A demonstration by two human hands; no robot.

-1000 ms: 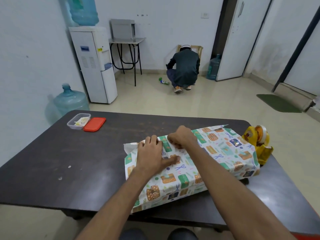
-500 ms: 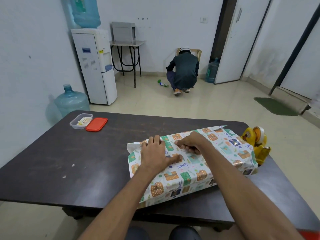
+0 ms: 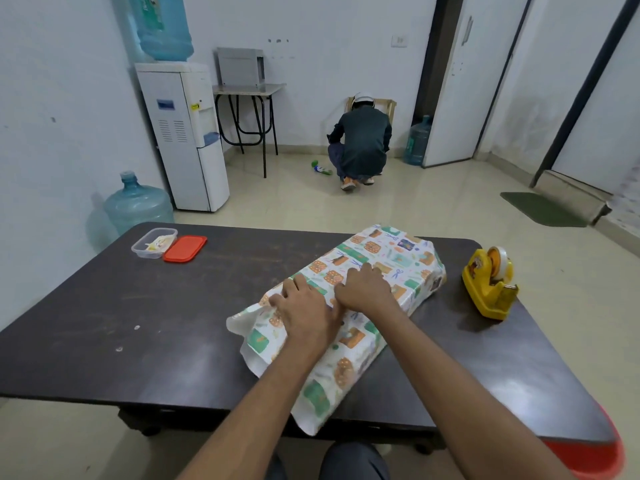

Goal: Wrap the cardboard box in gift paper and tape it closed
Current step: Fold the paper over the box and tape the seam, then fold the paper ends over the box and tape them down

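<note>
The cardboard box is fully hidden under patterned gift paper [image 3: 349, 344]; the parcel lies diagonally on the dark table [image 3: 173, 323], from the near edge toward the far right. My left hand [image 3: 306, 306] lies flat on top of the parcel and presses the paper down. Right beside it, touching it, my right hand [image 3: 363, 289] rests on the paper with bent fingers, fingertips pressing. Loose paper flares open at the parcel's left end [image 3: 242, 327]. A yellow tape dispenser [image 3: 490, 285] stands to the right of the parcel, apart from both hands.
A clear plastic tub [image 3: 154, 242] and its red lid [image 3: 185, 248] sit at the table's far left corner. A person [image 3: 362, 143] crouches on the floor by the back wall. A water dispenser [image 3: 183, 133] and bottle [image 3: 136, 202] stand on the left.
The parcel has turned on the table: its right end swung away from me and its left end toward me. Both hands stayed on top and now lie side by side.
</note>
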